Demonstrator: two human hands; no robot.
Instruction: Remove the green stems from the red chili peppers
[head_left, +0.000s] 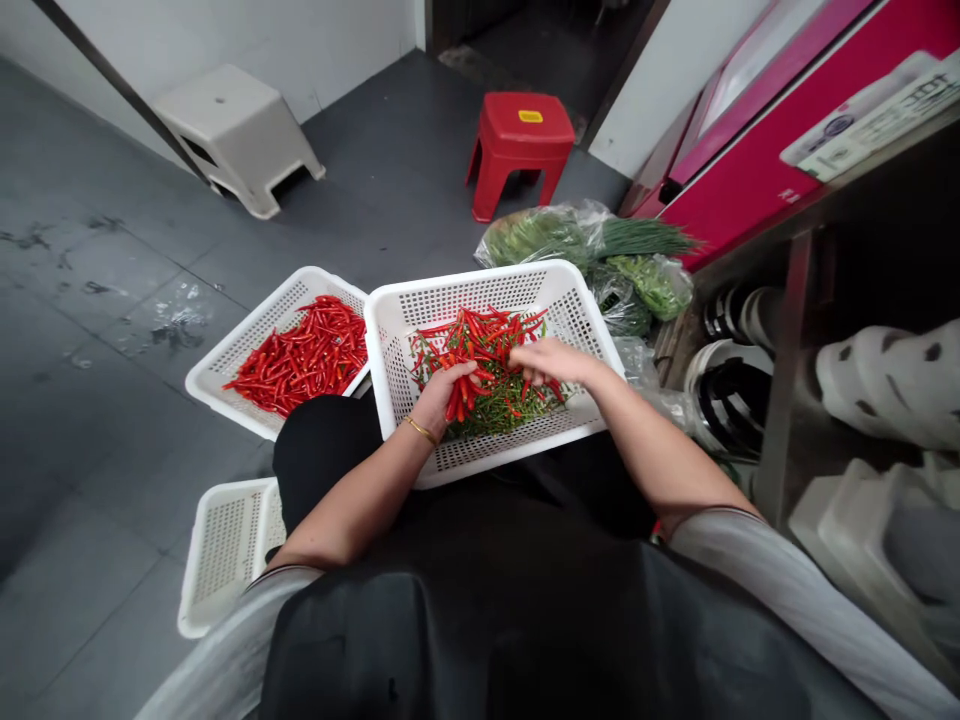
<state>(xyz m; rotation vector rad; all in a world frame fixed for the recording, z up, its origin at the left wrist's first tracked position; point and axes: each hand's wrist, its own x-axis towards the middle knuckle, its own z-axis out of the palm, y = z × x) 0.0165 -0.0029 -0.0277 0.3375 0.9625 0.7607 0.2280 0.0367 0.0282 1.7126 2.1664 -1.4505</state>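
Observation:
A white perforated basket (480,468) rests on my lap, holding red chili peppers (487,325) and a heap of green stems (495,412). My left hand (444,392), with a gold bangle at the wrist, is closed around several red chilies (463,402). Just to its right, my right hand (546,360) is over the stems with its fingers curled together; whatever is between the fingertips is too small to make out. To the left, a second white basket (217,362) is filled with red chilies (307,350) that show no stems.
Another white basket (225,550) sits on the floor at lower left. Beyond the lap basket lie bagged green vegetables (540,235). A red stool (525,140) and a white stool (225,120) stand farther off. Stacked white containers (892,385) fill a shelf at right.

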